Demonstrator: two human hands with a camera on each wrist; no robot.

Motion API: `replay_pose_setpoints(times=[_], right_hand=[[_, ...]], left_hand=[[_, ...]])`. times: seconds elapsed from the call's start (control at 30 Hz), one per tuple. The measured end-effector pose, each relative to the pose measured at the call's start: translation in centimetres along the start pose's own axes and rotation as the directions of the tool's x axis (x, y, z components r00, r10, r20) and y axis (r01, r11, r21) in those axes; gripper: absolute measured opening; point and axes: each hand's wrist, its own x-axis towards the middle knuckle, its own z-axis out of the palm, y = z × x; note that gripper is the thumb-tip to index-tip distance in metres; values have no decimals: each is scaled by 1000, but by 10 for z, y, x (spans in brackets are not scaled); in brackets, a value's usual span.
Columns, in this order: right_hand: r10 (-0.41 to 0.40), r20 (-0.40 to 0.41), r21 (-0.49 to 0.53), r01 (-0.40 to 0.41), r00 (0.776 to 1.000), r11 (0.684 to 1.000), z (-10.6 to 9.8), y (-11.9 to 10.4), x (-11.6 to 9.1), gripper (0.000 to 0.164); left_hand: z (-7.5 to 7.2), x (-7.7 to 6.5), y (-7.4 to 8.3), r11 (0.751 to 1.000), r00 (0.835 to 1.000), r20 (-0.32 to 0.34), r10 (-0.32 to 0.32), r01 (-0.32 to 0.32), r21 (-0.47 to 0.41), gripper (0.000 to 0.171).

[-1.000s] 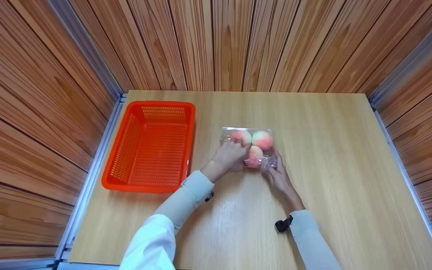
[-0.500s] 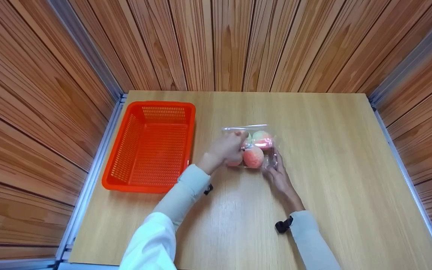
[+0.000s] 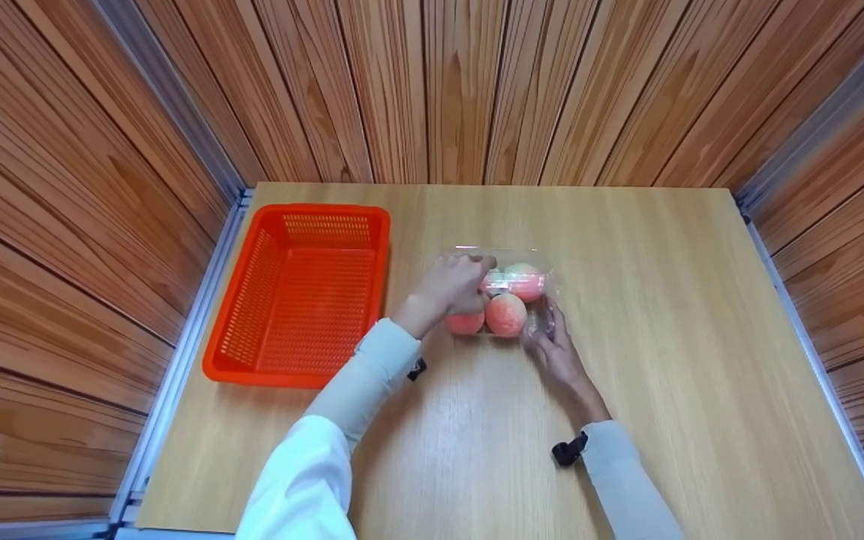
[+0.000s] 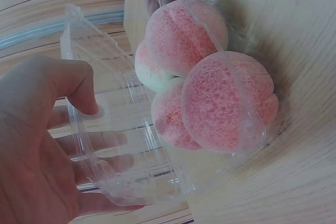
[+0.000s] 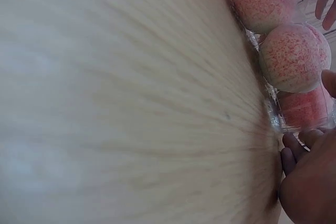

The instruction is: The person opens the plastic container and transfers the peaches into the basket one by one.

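A clear plastic clamshell box (image 3: 540, 321) lies on the table with several pink-and-pale-green peaches (image 3: 506, 315) in it. Its lid (image 4: 118, 184) stands raised at the hinge, tilted up away from the fruit in the left wrist view. My left hand (image 3: 450, 289) grips the lid's free edge, thumb bent on one side and fingers seen through the plastic on the other. At the box's right end, my right hand (image 3: 558, 351) holds the base between thumb and fingers. In the right wrist view, its fingertips (image 5: 295, 145) are right at the box's lower edge.
An orange-red plastic basket (image 3: 382, 292) with slotted sides stands at the table's left, left of the box. Wood-panelled walls (image 3: 462, 90) rise behind the table (image 3: 672, 315) and on both sides. Metal rails (image 3: 177, 360) run along the table's edges.
My left hand has lifted the lid upward and away, moving slightly back and left. More peaches now show beneath it. My right hand stays at the box's right end.
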Motion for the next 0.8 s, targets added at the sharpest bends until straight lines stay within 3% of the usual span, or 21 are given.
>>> replay_pose_setpoints(times=[0.37, 0.8], right_hand=[[-54, -16, 1, 54, 998, 999, -2, 0, 2, 74], [-35, -10, 21, 35, 999, 999, -2, 3, -1, 74]], left_hand=[[-4, 3, -1, 999, 1000, -29, -7, 5, -53, 43], [-7, 4, -5, 999, 999, -29, -23, 22, -38, 46]])
